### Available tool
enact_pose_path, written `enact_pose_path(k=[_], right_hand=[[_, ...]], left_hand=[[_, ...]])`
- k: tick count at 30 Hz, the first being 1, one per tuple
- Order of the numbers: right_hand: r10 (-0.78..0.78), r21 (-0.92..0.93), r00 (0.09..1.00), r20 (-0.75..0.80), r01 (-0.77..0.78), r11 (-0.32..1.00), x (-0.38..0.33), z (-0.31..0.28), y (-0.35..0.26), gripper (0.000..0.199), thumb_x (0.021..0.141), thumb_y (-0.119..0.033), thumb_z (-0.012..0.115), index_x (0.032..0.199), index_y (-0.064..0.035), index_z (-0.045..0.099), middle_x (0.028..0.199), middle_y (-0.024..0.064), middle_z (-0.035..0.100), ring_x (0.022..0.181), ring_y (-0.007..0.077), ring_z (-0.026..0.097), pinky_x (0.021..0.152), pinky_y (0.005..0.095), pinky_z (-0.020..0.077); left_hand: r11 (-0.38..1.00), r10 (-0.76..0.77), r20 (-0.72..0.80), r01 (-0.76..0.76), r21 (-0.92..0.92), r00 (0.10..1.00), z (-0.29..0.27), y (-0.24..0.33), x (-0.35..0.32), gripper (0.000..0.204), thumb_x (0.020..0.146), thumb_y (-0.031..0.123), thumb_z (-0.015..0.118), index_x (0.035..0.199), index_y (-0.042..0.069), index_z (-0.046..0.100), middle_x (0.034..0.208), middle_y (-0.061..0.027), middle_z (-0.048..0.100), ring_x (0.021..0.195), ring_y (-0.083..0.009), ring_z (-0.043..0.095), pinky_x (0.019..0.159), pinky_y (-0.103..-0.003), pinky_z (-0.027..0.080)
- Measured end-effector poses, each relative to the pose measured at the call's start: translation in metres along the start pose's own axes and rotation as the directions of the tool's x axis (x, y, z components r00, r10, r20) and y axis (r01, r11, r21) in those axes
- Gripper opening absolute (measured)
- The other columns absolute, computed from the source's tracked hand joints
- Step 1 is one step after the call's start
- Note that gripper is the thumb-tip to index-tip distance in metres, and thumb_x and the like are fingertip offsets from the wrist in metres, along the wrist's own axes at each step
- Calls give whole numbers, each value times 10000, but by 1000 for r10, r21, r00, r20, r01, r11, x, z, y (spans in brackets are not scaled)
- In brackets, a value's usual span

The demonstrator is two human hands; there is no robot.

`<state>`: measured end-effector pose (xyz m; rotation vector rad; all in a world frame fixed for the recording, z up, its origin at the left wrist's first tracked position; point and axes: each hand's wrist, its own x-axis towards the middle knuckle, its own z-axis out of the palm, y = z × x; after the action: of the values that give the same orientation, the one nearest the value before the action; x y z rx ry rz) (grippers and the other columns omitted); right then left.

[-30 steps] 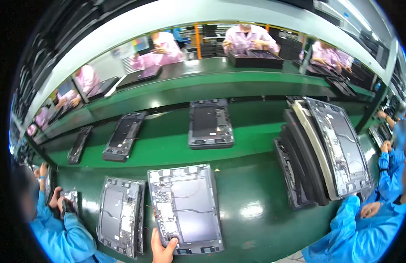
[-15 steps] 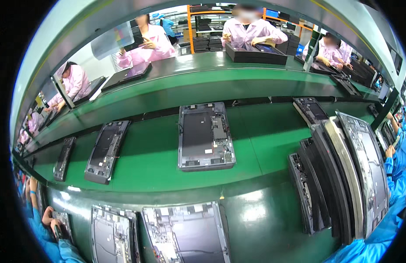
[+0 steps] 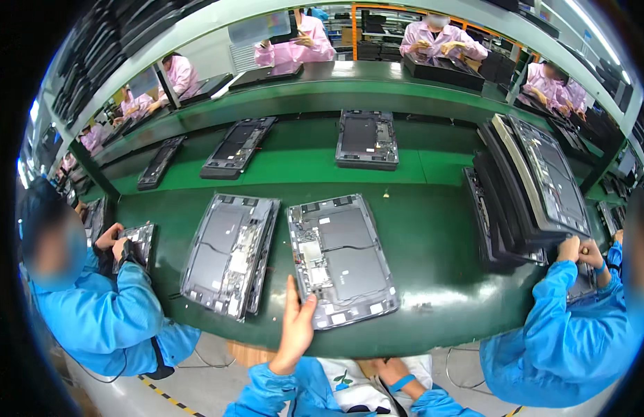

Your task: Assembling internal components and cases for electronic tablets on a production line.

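Note:
An opened tablet-like device (image 3: 357, 240), with a bare circuit board, grey battery panels and a black cable, lies on the dark green bench before me. My left hand (image 3: 298, 323) touches its lower left corner, index finger stretched along the edge and thumb apart over the rim. My right hand (image 3: 391, 372), with a blue band at the wrist, is low at my lap by a white cloth; its fingers are partly hidden. To the left of the device, a small stack of similar opened devices (image 3: 228, 254) lies slightly askew.
A tall leaning stack of devices and black trays (image 3: 506, 191) stands at the right. Several opened devices, among them one in the middle (image 3: 367, 139), lie on the bright green strip. Blue-sleeved co-workers (image 3: 106, 306) sit on both sides; pink-clad people work across the bench.
The view has tilted down, so the bench sits higher in the picture. My hands have come into view, the left one at the device's corner.

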<state>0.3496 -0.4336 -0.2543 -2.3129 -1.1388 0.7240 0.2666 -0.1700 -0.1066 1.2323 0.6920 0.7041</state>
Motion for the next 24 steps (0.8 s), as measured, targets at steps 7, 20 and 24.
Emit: enact_pose_path(k=[7,20,24], right_hand=[[113,256,868,-484,17,966,-55,-49,-44,416,1033,-307,509,779,-22,677,676,162,639,635,317,646,602,435,479],[-168,299,315,-934,948,112,-171,-277,-91,563,1103,-543,318,814,-97,503,567,17,466,475,145,440,535,315,451],[-17,268,318,-948,826,497,-141,-255,-97,383,1079,-381,544,935,-29,587,689,44,603,543,134,552,582,326,515]], left_hand=[[977,-15,192,56,-207,981,28,-22,-95,932,1017,72,613,1625,64,-94,1430,-162,364,1257,-267,572,1014,-371,494],[997,78,191,-81,8,979,3,-4,-65,860,1001,58,633,1643,144,67,1250,-169,510,930,-180,676,726,-285,562],[997,-11,404,41,-65,915,20,-11,-82,791,1023,111,626,1628,124,116,1371,-222,474,1048,-257,694,825,-365,610]])
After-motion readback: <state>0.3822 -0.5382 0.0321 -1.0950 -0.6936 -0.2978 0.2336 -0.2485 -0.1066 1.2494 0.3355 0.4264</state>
